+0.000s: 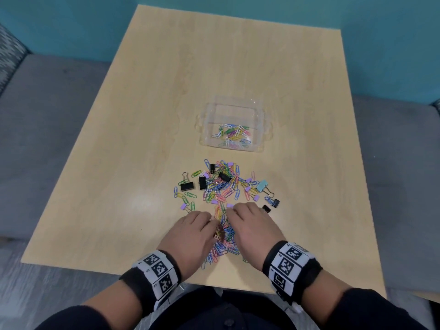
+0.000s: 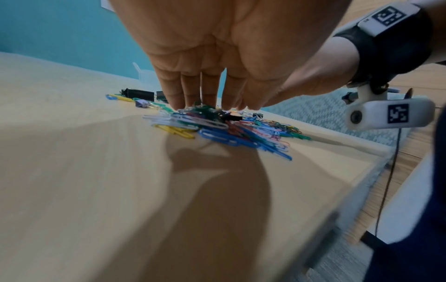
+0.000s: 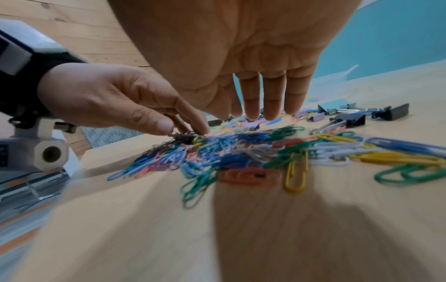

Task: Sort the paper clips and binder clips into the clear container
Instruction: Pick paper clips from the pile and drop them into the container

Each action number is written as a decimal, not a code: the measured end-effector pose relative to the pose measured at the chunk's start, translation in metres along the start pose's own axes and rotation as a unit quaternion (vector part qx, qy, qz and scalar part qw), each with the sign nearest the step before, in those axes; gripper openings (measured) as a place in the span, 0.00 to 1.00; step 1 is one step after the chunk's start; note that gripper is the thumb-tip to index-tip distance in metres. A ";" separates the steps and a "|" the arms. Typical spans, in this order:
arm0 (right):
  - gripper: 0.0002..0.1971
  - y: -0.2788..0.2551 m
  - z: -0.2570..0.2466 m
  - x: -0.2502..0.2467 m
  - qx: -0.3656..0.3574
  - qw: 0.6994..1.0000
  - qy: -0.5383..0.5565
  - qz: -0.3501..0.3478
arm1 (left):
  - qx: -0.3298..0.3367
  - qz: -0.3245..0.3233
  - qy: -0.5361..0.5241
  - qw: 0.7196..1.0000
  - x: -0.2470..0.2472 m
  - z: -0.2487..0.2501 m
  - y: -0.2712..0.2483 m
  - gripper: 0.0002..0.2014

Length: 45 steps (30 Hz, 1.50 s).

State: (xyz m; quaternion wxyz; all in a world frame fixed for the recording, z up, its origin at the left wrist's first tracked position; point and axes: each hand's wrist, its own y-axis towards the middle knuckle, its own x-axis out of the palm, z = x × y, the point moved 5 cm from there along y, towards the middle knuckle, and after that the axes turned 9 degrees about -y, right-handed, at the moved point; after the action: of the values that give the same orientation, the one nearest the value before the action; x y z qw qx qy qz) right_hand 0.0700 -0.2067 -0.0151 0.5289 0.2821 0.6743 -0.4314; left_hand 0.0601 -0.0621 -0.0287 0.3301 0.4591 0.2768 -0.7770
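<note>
Hands over clip pile on bench: left hand fingers pinch small paper clips, right hand fingers straight, tips down on pile. Binder clips scattered around. Clear container beyond pile, some paper clips inside.

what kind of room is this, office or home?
Likely an office lounge or breakout area, though I can't be sure: a light wood-laminate table, grey upholstered bench seating running around it, and a teal wall behind. The paper clips fit office use.
</note>
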 end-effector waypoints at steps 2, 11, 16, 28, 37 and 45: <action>0.27 0.007 0.004 -0.001 0.011 1.000 -0.019 -0.001 | -0.048 0.003 0.017 0.999 -0.005 -0.004 0.010 0.23; 0.26 -0.005 0.018 0.002 0.063 0.997 -0.046 -0.007 | -0.099 -0.009 0.065 0.993 -0.013 -0.014 0.017 0.26; 0.29 -0.016 0.027 0.004 0.131 0.991 -0.018 -0.013 | -0.093 -0.018 0.073 0.993 -0.012 -0.019 0.008 0.25; 0.39 -0.029 0.042 0.020 0.256 0.906 0.311 -0.130 | -0.289 -0.058 -0.195 0.935 -0.015 -0.029 -0.001 0.23; 0.28 -0.038 0.063 0.018 0.281 0.905 0.305 -0.096 | -0.331 -0.070 -0.300 0.892 -0.009 -0.040 -0.007 0.27; 0.35 -0.045 0.054 0.012 0.222 0.957 0.131 -0.134 | -0.374 -0.003 -0.402 0.836 -0.015 -0.049 -0.019 0.25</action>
State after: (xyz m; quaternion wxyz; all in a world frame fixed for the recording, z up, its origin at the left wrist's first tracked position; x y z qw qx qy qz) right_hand 0.0540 -0.2767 -0.0178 0.2973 0.3531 0.6563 -0.5968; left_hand 0.0768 -0.0102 -0.0341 0.5567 -0.0526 0.3902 -0.7315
